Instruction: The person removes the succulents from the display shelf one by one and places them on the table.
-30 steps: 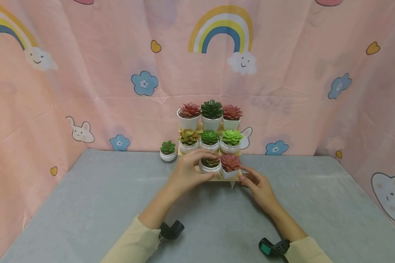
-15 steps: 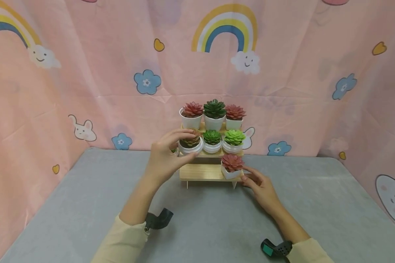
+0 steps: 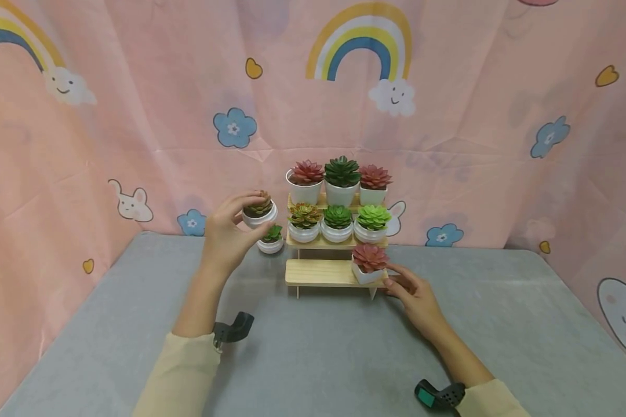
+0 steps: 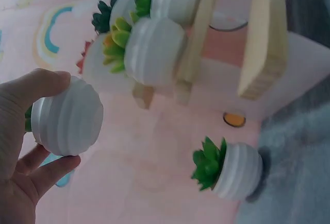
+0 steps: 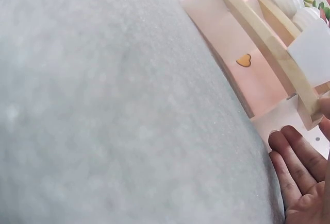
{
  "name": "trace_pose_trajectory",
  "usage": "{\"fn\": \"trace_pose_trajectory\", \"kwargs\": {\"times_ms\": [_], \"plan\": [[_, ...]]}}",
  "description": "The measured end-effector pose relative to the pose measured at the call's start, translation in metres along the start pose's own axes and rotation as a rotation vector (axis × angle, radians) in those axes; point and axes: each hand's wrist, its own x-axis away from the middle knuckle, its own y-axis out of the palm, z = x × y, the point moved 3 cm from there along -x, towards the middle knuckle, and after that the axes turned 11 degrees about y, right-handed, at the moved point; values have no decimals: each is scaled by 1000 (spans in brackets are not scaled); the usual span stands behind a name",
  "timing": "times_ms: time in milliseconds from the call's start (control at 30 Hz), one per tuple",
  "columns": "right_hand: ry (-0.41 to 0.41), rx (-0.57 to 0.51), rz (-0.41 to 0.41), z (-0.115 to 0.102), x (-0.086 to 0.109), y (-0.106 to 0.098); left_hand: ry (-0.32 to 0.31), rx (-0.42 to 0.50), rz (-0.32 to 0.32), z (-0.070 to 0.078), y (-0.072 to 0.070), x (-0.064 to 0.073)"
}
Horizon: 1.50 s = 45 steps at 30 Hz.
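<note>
My left hand (image 3: 226, 234) holds a white ribbed pot with a brownish-green succulent (image 3: 259, 213) in the air, thumb and fingers around its sides. In the left wrist view the underside of that pot (image 4: 69, 117) faces the camera. Below it on the table stands a small potted green succulent (image 3: 270, 240), partly covered by the left thumb. My right hand (image 3: 414, 304) grips the right end of the wooden tiered plant stand (image 3: 318, 272) at its lowest step. Beside those fingers a red succulent in a square white pot (image 3: 369, 263) sits on that step.
Three potted succulents stand on the top step, among them a dark green one (image 3: 342, 174). The middle step carries three more, including a bright green one (image 3: 372, 219). Behind the grey table (image 3: 323, 359) hangs a pink printed cloth (image 3: 464, 116).
My left hand has lifted the brownish-green potted succulent off the lowest step and carried it left, past the stand's edge. My right hand has stayed at the stand's right end.
</note>
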Motion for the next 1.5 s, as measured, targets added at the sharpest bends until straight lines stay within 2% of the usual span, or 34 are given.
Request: {"fn": "trace_pose_trajectory", "kwargs": {"times_ms": [167, 300, 533, 733, 967, 1233, 1500], "plan": [[-5, -3, 0, 0, 0, 0, -57, -25, 1, -25, -1, 8], [-15, -4, 3, 0, -1, -1, -117, -59, 24, -46, -1, 16], [-9, 0, 7, -1, 1, -2, -156, -92, 64, -71, 5, 27], [1, 8, 11, 0, 0, -2, -215, -103, 65, -86, 8, 37], [8, 2, 12, 1, 0, -2, -255, -138, 13, -102, 11, 52], [19, 29, 34, 2, 0, -1, -313, -42, 17, -117, 15, 64], [19, 33, 27, -2, 0, 0, -356, -34, -55, -127, 19, 71]]}}
